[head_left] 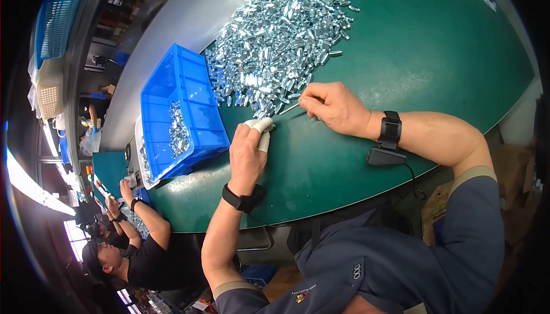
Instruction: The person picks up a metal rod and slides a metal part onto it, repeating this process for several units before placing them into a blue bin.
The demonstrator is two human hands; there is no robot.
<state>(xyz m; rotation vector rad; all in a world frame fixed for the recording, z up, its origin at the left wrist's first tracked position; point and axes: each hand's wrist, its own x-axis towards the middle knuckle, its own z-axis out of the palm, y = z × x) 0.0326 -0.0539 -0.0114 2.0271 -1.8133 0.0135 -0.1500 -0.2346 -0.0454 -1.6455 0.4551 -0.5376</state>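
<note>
A thin metal rod point(290, 108) is pinched between the thumb and fingers of my right hand point(338, 108). It slants down to the left toward my left fingertips. My left hand point(246, 152) has white coverings on its thumb and fingers, which are closed on a small shiny metal part point(272, 126), mostly hidden by them. Just beyond both hands spreads a large pile of small silvery metal parts point(281, 33). These look like short elongated pieces. The rod's tip lies close to the held part; whether it touches cannot be made out.
A blue plastic bin point(200, 105), tilted, holds more small metal parts left of the pile. A white tray point(150, 183) sits beneath it. The green table point(435, 68) curves toward me. Wristbands sit on both my wrists, the right one with a cable. A co-worker point(137, 257) works at far left.
</note>
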